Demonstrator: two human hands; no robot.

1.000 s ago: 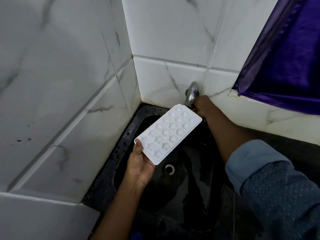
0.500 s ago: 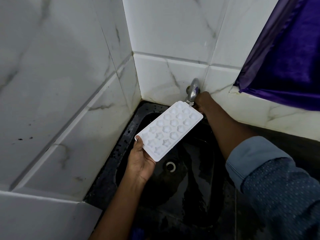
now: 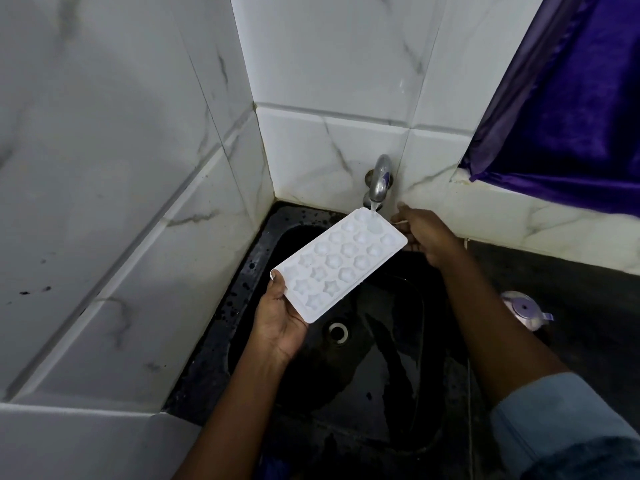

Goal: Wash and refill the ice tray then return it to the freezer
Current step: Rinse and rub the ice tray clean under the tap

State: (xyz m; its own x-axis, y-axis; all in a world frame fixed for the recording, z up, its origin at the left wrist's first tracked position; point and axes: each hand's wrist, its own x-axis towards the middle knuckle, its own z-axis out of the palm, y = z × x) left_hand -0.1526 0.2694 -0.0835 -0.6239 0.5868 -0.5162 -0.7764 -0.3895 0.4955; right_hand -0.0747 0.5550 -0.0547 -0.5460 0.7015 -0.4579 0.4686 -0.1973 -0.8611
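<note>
Left hand (image 3: 280,320) grips the near end of the white ice tray (image 3: 339,265), thumb on its rim, holding it tilted over the wet black sink (image 3: 221,341). Its far corner sits under the tap (image 3: 379,180), catching a thin stream of water. Right hand (image 3: 427,237) is just beside that far end; I cannot tell whether its fingers hold anything. White marble-look tiles (image 3: 121,168) line the corner. A purple curtain (image 3: 571,116) hangs at the right above a dark counter (image 3: 571,271).
</note>
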